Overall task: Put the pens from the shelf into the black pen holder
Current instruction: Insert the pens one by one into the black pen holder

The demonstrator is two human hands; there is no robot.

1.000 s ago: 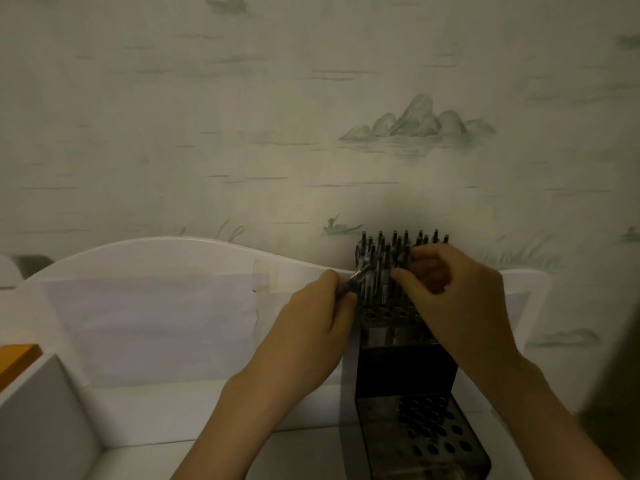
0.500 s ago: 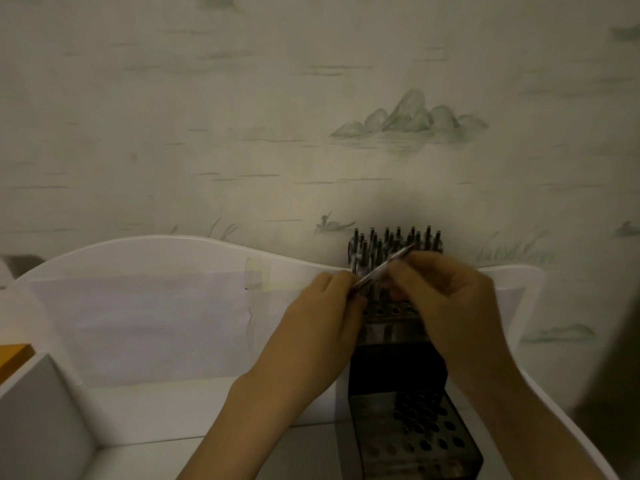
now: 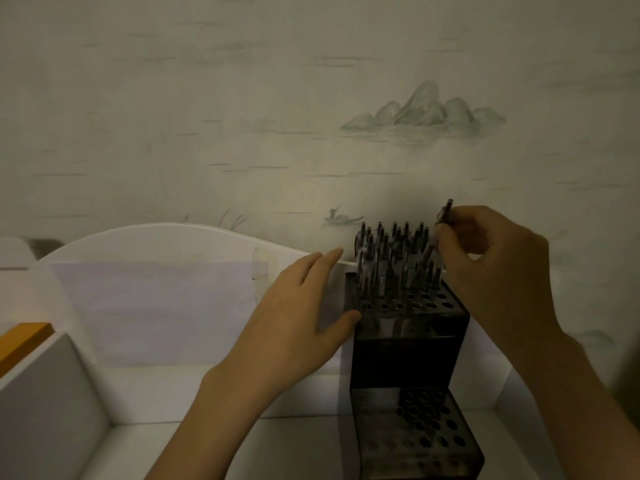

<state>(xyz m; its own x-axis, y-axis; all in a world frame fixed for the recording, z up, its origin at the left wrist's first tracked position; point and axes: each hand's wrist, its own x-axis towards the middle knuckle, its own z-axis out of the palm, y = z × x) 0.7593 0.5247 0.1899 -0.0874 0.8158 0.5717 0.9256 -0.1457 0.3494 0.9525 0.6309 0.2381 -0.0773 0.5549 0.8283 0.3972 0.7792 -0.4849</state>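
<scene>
- Right hand is up at the far right corner of the black pen holder, fingers curled, pinching one pen between thumb and fingertips. The pen is tilted, its top end poking up and a bit right above the knuckles, and its lower part angles down-left into the crowd of standing pens. Can't tell if its tip is already in a hole, the light is too dim.
- Left hand is flat and relaxed, fingers straight and pointing far-right, holding nothing. Its thumb tip touches the left front corner of the holder's upper tier, and the fingers lie along the holder's left side.
- The holder is a stepped block with two tiers of round holes. The upper, far tier has a bunch of pens standing upright in the back rows, with the nearest rows of holes on that tier showing open. The lower, near tier is just holes, no pens that I can make out.
- The holder sits on a white shelf, at the right end, against the shelf's curved white back panel.
- A pale sheet of paper is taped to that back panel, left of the left hand.
- Near left there's a white divider wall, and an orange edge peeks out past it.
- Behind everything is wallpaper with faint painted mountains and a small boat.
</scene>
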